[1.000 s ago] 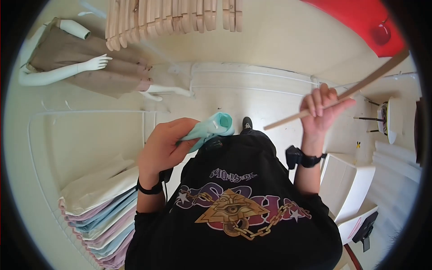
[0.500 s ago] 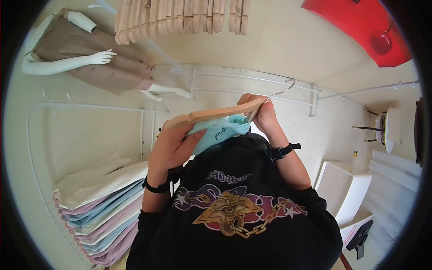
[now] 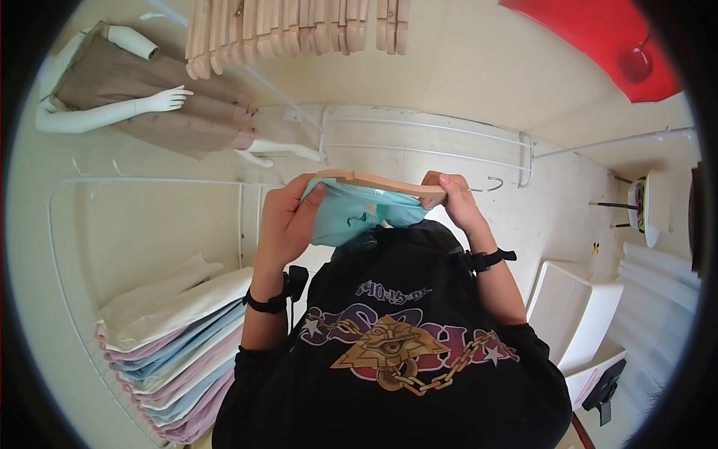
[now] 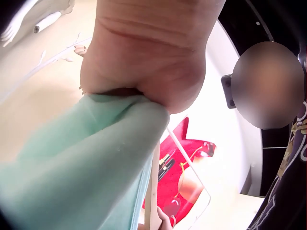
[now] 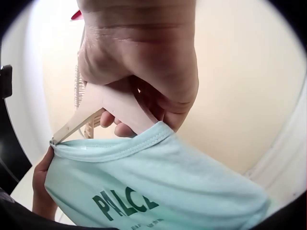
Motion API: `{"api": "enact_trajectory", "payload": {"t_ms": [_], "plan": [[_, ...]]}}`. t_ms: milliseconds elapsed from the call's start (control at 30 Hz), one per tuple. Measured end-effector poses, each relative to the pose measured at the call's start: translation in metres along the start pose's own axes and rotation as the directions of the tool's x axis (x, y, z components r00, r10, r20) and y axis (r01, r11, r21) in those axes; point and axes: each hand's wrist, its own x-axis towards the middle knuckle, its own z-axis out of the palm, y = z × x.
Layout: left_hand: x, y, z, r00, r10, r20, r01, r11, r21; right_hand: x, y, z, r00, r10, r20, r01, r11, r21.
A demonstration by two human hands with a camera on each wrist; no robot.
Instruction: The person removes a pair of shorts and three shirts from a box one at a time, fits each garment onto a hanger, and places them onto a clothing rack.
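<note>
A mint-green T-shirt (image 3: 340, 217) with dark green lettering is stretched between both hands in front of the torso. My left hand (image 3: 288, 221) grips its fabric near the collar, thumb on top, beside one end of a wooden hanger (image 3: 381, 182). My right hand (image 3: 458, 200) holds that hanger at its middle, close below the metal hook (image 3: 490, 185), which points right. In the right wrist view, both hanger arms run down to the shirt's collar (image 5: 115, 152), and one arm passes into the neck opening. Cloth hides the hanger's lower ends.
Above hangs a row of wooden hangers (image 3: 277, 34). A mannequin (image 3: 142, 105) in a brown dress is at upper left. Folded pastel garments (image 3: 179, 359) hang on a rack at lower left. To the right are a white cabinet (image 3: 576, 307) and a chair (image 3: 639, 206).
My right hand has brought the hanger from the far right to the shirt, and the hanger now lies along the collar. My left hand has kept its grip as the shirt spread out.
</note>
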Motion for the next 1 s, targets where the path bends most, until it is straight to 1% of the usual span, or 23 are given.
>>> {"api": "enact_trajectory", "payload": {"t_ms": [67, 100, 133, 200, 233, 267, 300, 333, 367, 433, 467, 533, 633, 767, 833, 867, 933, 967, 1000], "plan": [[0.005, -0.009, -0.004, 1.000, 0.010, -0.017, -0.010, 1.000, 0.001, -0.006, 0.001, -0.015, 0.996, 0.060, -0.067, -0.071, 0.981, -0.181], [0.007, -0.013, -0.006, 0.999, 0.016, -0.038, -0.016, 1.000, 0.002, -0.008, 0.001, -0.021, 0.998, 0.013, -0.056, -0.025, 0.975, -0.219], [0.009, -0.015, -0.007, 0.999, 0.017, -0.038, -0.017, 1.000, 0.002, -0.011, 0.001, -0.027, 0.998, 0.012, -0.057, -0.024, 0.976, -0.219], [0.014, -0.018, -0.008, 0.999, 0.033, -0.022, -0.034, 0.998, -0.053, -0.016, -0.004, -0.031, 0.997, -0.058, -0.042, 0.046, 0.965, -0.257], [0.016, -0.019, -0.008, 0.999, 0.035, -0.023, -0.036, 0.998, -0.052, -0.017, -0.003, -0.033, 0.995, -0.096, -0.032, 0.082, 0.948, -0.307], [0.019, -0.020, -0.008, 1.000, 0.022, 0.005, -0.022, 0.999, -0.043, -0.017, -0.004, -0.033, 0.995, -0.099, -0.033, 0.084, 0.948, -0.308], [0.021, -0.020, -0.009, 0.999, 0.009, 0.034, -0.008, 0.999, -0.033, -0.017, -0.004, -0.033, 0.994, -0.086, -0.071, 0.062, 0.955, -0.292], [0.022, -0.021, -0.010, 0.999, 0.013, 0.034, -0.012, 0.999, -0.034, -0.017, -0.005, -0.033, 0.991, -0.073, -0.109, 0.040, 0.960, -0.276], [0.023, -0.021, -0.012, 0.999, 0.025, 0.038, -0.025, 1.000, -0.015, -0.018, -0.005, -0.034, 0.991, -0.076, -0.111, 0.042, 0.959, -0.279], [0.025, -0.023, -0.013, 0.998, 0.040, 0.040, -0.040, 0.999, 0.002, -0.020, -0.003, -0.035, 0.970, -0.014, -0.243, -0.039, 0.977, -0.208], [0.025, -0.025, -0.014, 0.998, 0.046, 0.051, -0.047, 0.999, 0.019, -0.020, -0.004, -0.034, 0.970, -0.016, -0.243, -0.037, 0.977, -0.210], [0.025, -0.028, -0.014, 0.997, 0.054, 0.063, -0.056, 0.998, 0.037, -0.020, -0.006, -0.032, 0.967, -0.009, -0.256, -0.064, 0.958, -0.278], [0.026, -0.030, -0.014, 0.996, 0.084, 0.036, -0.085, 0.996, 0.025, -0.019, -0.005, -0.028, 0.958, -0.015, -0.285, -0.061, 0.965, -0.255], [0.027, -0.036, -0.016, 0.998, 0.058, 0.021, -0.059, 0.997, 0.058, -0.016, -0.002, -0.028, 0.959, -0.066, -0.276, -0.014, 0.961, -0.276], [0.029, -0.038, -0.017, 0.999, 0.051, 0.010, -0.052, 0.996, 0.068, -0.018, 0.001, -0.032, 0.961, -0.154, -0.230, 0.065, 0.933, -0.354], [0.029, -0.039, -0.018, 0.998, 0.061, -0.004, -0.061, 0.995, 0.078, -0.018, 0.000, -0.030, 0.961, -0.153, -0.228, 0.065, 0.933, -0.353], [0.031, -0.041, -0.019, 0.997, 0.069, -0.020, -0.067, 0.994, 0.090, -0.020, -0.005, -0.026, 0.961, -0.231, -0.152, 0.173, 0.931, -0.321], [0.032, -0.045, -0.019, 0.998, 0.059, -0.021, -0.057, 0.995, 0.087, -0.020, -0.006, -0.025, 0.962, -0.229, -0.150, 0.172, 0.932, -0.319], [0.034, -0.047, -0.020, 0.999, 0.049, -0.022, -0.047, 0.995, 0.085, -0.021, -0.006, -0.024, 0.952, -0.293, -0.091, 0.226, 0.870, -0.438]]}}
